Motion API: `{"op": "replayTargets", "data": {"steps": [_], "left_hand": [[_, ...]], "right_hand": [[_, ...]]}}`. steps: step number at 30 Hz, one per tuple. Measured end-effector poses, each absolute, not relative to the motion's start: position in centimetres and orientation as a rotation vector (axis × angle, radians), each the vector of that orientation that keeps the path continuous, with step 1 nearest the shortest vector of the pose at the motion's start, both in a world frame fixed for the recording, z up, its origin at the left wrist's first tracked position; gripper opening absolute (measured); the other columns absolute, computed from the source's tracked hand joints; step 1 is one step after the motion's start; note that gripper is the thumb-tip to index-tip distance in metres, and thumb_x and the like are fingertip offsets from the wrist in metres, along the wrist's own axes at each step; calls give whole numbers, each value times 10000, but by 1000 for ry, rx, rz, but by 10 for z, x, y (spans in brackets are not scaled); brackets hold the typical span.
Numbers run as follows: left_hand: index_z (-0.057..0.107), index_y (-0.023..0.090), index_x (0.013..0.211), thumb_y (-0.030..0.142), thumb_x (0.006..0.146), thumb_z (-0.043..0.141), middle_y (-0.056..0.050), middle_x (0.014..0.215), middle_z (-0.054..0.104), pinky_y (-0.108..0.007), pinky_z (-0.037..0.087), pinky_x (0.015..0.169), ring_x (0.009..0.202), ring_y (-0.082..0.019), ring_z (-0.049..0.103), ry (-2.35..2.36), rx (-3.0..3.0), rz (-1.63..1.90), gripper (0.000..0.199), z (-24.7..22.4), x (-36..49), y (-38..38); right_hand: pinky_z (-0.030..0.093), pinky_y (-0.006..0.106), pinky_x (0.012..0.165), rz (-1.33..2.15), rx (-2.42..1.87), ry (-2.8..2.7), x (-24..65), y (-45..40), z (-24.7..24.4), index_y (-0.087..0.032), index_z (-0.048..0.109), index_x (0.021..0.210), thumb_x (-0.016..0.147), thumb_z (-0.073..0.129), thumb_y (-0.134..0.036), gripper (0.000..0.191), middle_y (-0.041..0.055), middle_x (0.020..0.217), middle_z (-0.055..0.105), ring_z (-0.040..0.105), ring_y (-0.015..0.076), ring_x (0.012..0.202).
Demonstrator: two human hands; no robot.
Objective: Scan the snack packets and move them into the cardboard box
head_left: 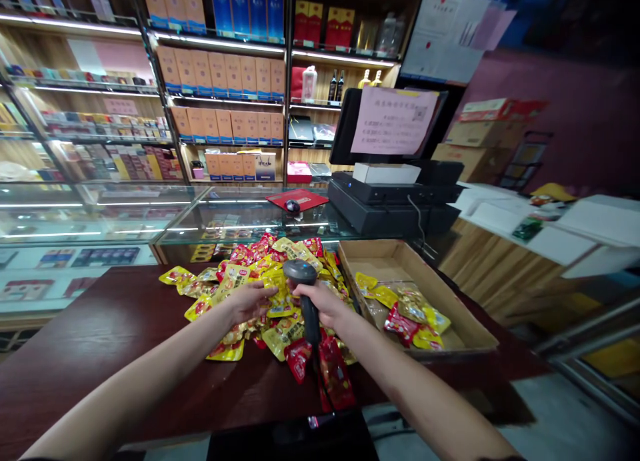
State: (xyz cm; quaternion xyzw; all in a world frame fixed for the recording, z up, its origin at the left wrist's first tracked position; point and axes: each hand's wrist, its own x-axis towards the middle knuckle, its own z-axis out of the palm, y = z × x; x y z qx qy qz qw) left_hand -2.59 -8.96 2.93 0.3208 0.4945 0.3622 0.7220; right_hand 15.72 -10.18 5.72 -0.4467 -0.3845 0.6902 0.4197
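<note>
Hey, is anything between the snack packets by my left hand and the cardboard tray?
Yes: the barcode scanner in your right hand, more snack packets, then the raised left side of the cardboard tray.

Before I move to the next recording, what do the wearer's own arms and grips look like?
The left grip and right grip are ungloved human hands. The left forearm and right forearm are bare, with no watch, bracelet or marking visible. Dark edges at the bottom of the picture may be sleeve ends.
</note>
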Motion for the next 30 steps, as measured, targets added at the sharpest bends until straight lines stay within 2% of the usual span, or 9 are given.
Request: {"op": "replayTargets", "data": {"steps": [5, 9, 13, 19, 24, 30], "left_hand": [[476, 178, 721, 168, 601, 790, 54, 620, 575, -159, 386, 395, 433, -56, 508, 1049, 633, 759, 336, 35, -15, -69], [541, 155, 746, 174, 618, 779, 18, 651, 610, -183, 447, 423, 469, -79, 545, 1100, 691, 688, 271, 41, -2, -60], [563, 161, 796, 201, 563, 816, -1, 739, 655, -263, 532, 515, 530, -111, 589, 1174, 747, 638, 346, 47, 6, -50], [519, 169, 736, 204, 601, 796, 48, 595, 567, -245, 524, 513, 457, -83, 540, 1198, 768, 660, 310, 52, 11, -21], [520, 167, 754, 205, 654, 757, 45, 597, 550, -251, 527, 524, 465, -95, 554, 1251, 745, 693, 260, 59, 19, -2], [528, 165, 775, 197, 647, 762, 37, 629, 573, -272, 541, 567, 497, -106, 579, 1249, 745, 703, 269, 55, 24, 3]], "right_hand": [[309, 188, 437, 1660, -1193, -1033, 175, -99, 57, -140, 691, 799, 517, 636, -139, 287, -36, 542, 589, 444, 68, 456], [366, 201, 462, 1667, -1193, -960, 187, -99, 56, -150, 682, 804, 526, 635, -145, 282, -26, 565, 613, 492, 86, 468], [412, 203, 503, 1661, -1153, -905, 197, -98, 55, -145, 660, 754, 523, 633, -130, 233, -11, 613, 631, 527, 89, 507], [459, 213, 570, 1520, -1179, -902, 204, -105, 54, -144, 633, 724, 517, 651, -131, 208, -4, 659, 630, 556, 95, 569], [496, 249, 572, 1629, -1134, -915, 193, -127, 55, -159, 615, 750, 534, 699, -191, 234, 13, 759, 647, 624, 145, 664], [489, 259, 468, 1679, -1149, -946, 176, -151, 52, -175, 544, 773, 585, 716, -291, 279, -32, 618, 576, 616, 152, 546]]}}
